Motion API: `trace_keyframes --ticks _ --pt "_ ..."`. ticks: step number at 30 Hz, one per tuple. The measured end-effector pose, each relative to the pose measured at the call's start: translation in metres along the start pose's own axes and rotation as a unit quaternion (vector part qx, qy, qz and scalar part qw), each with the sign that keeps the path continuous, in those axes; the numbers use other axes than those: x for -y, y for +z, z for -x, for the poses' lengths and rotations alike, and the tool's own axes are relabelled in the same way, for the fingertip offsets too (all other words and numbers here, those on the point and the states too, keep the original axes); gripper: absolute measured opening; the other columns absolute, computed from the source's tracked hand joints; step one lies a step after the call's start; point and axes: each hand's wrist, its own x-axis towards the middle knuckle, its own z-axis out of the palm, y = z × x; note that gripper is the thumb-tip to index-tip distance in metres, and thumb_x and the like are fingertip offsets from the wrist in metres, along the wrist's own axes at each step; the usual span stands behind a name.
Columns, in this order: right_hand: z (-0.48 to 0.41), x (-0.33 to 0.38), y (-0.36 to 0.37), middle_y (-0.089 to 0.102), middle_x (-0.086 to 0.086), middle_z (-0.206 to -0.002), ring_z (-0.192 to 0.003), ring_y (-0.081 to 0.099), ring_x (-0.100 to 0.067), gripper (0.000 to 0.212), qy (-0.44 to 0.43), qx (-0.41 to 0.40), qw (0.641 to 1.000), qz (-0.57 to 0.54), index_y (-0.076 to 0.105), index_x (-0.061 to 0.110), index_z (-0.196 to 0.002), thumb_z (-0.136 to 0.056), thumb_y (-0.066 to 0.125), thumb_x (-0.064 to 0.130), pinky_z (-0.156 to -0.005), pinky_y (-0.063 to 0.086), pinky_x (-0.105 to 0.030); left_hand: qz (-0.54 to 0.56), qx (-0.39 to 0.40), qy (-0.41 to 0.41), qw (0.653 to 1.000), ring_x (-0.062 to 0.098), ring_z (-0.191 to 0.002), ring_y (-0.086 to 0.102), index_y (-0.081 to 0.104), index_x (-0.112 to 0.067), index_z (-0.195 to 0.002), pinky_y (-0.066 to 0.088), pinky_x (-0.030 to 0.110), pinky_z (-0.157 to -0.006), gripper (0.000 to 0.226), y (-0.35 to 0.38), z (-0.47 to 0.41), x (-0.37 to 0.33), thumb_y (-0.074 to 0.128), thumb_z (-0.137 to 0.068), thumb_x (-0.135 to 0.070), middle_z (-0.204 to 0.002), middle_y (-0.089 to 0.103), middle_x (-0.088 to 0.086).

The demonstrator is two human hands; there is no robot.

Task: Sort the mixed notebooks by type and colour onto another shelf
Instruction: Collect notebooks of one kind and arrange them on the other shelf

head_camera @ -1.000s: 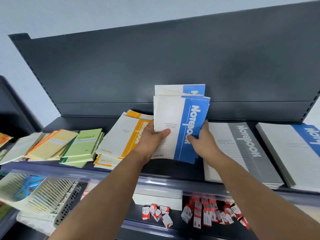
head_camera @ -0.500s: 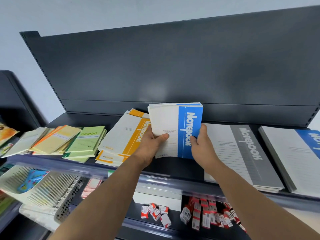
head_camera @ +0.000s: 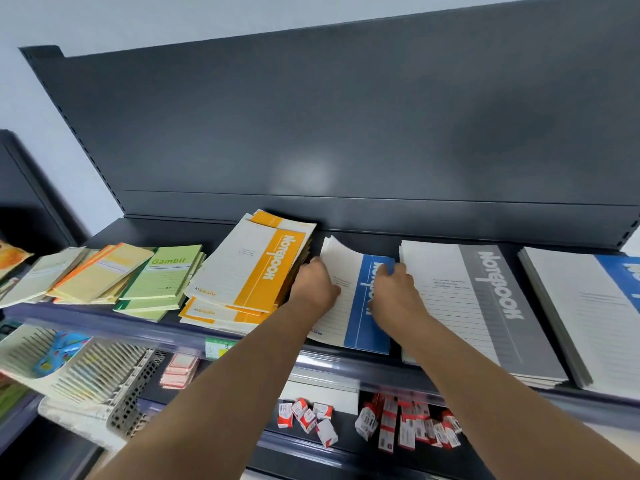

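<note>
Left grip (head_camera: 313, 289) and right grip (head_camera: 394, 296) clasp the blue notebooks (head_camera: 367, 327) by their side edges. The notebooks lie on the dark metal shelf (head_camera: 156, 230) between the grey stack (head_camera: 485, 306) and the orange stack (head_camera: 256, 268), with one paper corner curled up. Below, a perforated plastic basket (head_camera: 131, 407) holds ribbed white pieces, and small red-and-white cartons (head_camera: 308, 417) lie loose.

"Gambit" on green notebook (head_camera: 162, 279), "Notebook" on grey notebook (head_camera: 498, 289)
</note>
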Motion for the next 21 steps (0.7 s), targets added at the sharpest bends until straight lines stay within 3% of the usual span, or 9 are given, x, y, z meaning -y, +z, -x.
trace_keyframes --ticks 2,4,6,7,10,13,15,19,21 --pt "0.000 0.001 -0.001 0.036 -0.016 -0.137 -0.123 0.040 -0.028 0.044 -0.048 0.000 0.998 0.051 0.048 0.003 -0.131 -0.089 0.062 0.007 -0.092 0.046 -0.033 -0.042 -0.008 0.014 0.999 0.030 -0.114 0.058 0.048 -0.007 -0.126 0.053 0.036 -0.090 0.043 0.002 0.002 -0.001 0.065 -0.088 -0.015 -0.126 0.057 0.013" --pt "-0.002 0.003 -0.003 0.045 -0.015 -0.130 -0.116 0.047 -0.027 0.026 -0.068 0.018 0.995 0.069 0.059 0.004 -0.113 -0.088 0.063 0.005 -0.086 0.047 -0.033 -0.047 -0.041 0.051 0.997 0.031 -0.110 0.060 0.054 -0.006 -0.122 0.052 0.033 -0.086 0.034 -0.009 0.003 -0.003 0.060 -0.089 -0.007 -0.121 0.062 0.013" --pt "-0.005 0.011 -0.007 0.050 -0.016 -0.121 -0.103 0.052 -0.027 0.007 -0.078 0.014 0.995 0.059 0.058 0.005 -0.087 -0.084 0.061 -0.001 -0.069 0.043 -0.033 -0.010 -0.098 0.075 0.992 0.032 -0.107 0.062 0.062 -0.007 -0.116 0.049 0.033 -0.082 0.027 -0.028 0.004 0.001 0.054 -0.090 -0.005 -0.114 0.066 0.013" --pt "-0.007 0.018 -0.008 0.050 -0.015 -0.119 -0.099 0.053 -0.027 0.008 -0.081 0.004 0.995 0.053 0.057 0.004 -0.085 -0.084 0.060 -0.003 -0.064 0.040 -0.030 0.013 -0.128 0.069 0.989 0.032 -0.110 0.060 0.063 -0.008 -0.118 0.048 0.032 -0.085 0.029 -0.040 0.002 0.007 0.052 -0.091 -0.005 -0.116 0.067 0.012" --pt "-0.009 0.046 -0.011 0.049 -0.013 -0.124 -0.110 0.052 -0.029 0.025 -0.116 -0.009 0.993 0.004 0.060 0.005 -0.115 -0.091 0.055 0.005 -0.074 0.047 -0.033 0.020 -0.175 0.002 0.984 0.029 -0.122 0.053 0.057 -0.013 -0.132 0.045 0.034 -0.095 0.041 -0.078 -0.002 0.037 0.051 -0.092 -0.007 -0.130 0.062 0.008" --pt "-0.011 0.079 -0.009 0.049 -0.014 -0.132 -0.120 0.048 -0.030 0.033 -0.138 0.017 0.988 -0.063 0.052 0.007 -0.131 -0.099 0.046 0.017 -0.091 0.043 -0.035 -0.052 -0.178 -0.053 0.981 0.035 -0.113 0.054 0.061 -0.009 -0.117 0.047 0.036 -0.080 0.029 -0.110 -0.012 0.079 0.050 -0.090 -0.010 -0.120 0.064 0.014" --pt "-0.015 0.101 -0.003 0.051 -0.013 -0.133 -0.120 0.049 -0.029 0.037 -0.123 0.048 0.985 -0.108 0.045 0.010 -0.135 -0.101 0.041 0.024 -0.093 0.043 -0.034 -0.066 -0.137 -0.080 0.985 0.036 -0.100 0.055 0.058 -0.006 -0.100 0.042 0.033 -0.071 0.015 -0.127 -0.017 0.102 0.051 -0.091 -0.015 -0.111 0.065 0.017" --pt "-0.022 0.132 0.015 0.045 -0.010 -0.143 -0.126 0.047 -0.028 0.055 -0.039 0.123 0.965 -0.229 0.023 0.008 -0.148 -0.102 0.038 0.034 -0.099 0.041 -0.034 -0.020 -0.025 -0.099 0.995 0.034 -0.112 0.055 0.053 -0.003 -0.127 0.044 0.035 -0.087 0.043 -0.139 -0.030 0.133 0.053 -0.095 -0.032 -0.124 0.059 0.015" --pt "-0.026 0.142 0.023 0.042 -0.011 -0.146 -0.129 0.045 -0.029 0.059 0.010 0.130 0.952 -0.275 0.020 0.005 -0.149 -0.102 0.039 0.035 -0.104 0.039 -0.037 0.041 0.026 -0.095 0.994 0.033 -0.114 0.055 0.052 -0.001 -0.128 0.047 0.038 -0.095 0.048 -0.139 -0.035 0.144 0.054 -0.096 -0.036 -0.126 0.058 0.015"
